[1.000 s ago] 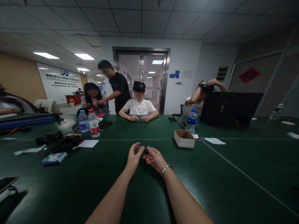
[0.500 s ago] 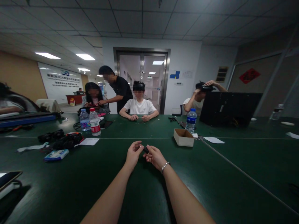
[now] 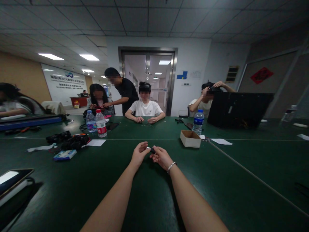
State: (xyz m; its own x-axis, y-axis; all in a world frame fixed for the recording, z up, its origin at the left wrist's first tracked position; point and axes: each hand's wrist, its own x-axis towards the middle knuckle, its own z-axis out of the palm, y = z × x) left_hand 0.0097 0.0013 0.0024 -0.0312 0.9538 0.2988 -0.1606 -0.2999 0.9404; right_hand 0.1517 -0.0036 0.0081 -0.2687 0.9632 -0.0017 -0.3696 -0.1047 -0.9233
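Observation:
My left hand (image 3: 139, 156) and my right hand (image 3: 163, 158) meet over the green table (image 3: 149, 193), fingertips close together. Between them is a small black stick-like piece (image 3: 153, 150) with a shiny silver end, like a USB stick; its exact kind is too small to make out. The thumb and fingers of my right hand pinch the black part. My left hand has its thumb and fingertips at the silver end, the other fingers loosely curved. A silver bracelet circles my right wrist.
An open cardboard box (image 3: 190, 139) sits right of my hands, with a water bottle (image 3: 198, 121) behind it. To the left are two bottles, black gear (image 3: 72, 141), a tissue pack (image 3: 64, 155) and a phone (image 3: 14, 180). Several people are around the table beyond a monitor (image 3: 238, 109).
A silver end now shows between my fingertips, where mainly the black part showed before. The camera view has tilted slightly. Both hands stay close together.

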